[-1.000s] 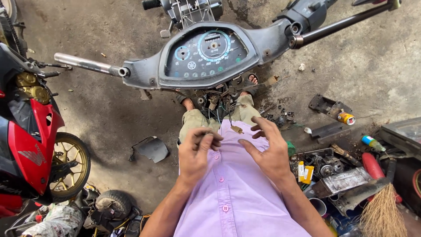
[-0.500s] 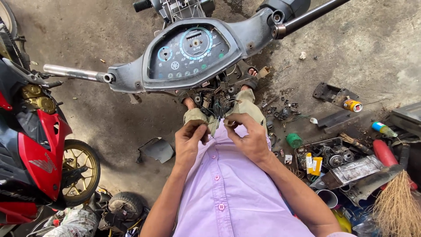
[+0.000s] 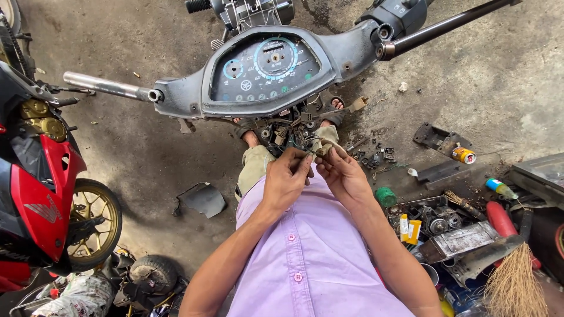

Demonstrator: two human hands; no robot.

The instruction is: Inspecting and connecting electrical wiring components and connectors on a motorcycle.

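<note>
Left hand and right hand pinching small connector at 12 o'clock, under instrument cluster. Risk: tugging snaps brittle wiring; connector slips into floor clutter.

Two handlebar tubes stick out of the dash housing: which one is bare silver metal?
The handlebar tube at picture-left, bare silver, pointing toward the red motorcycle. The other tube, at upper right, is black and runs off toward the top corner.
</note>
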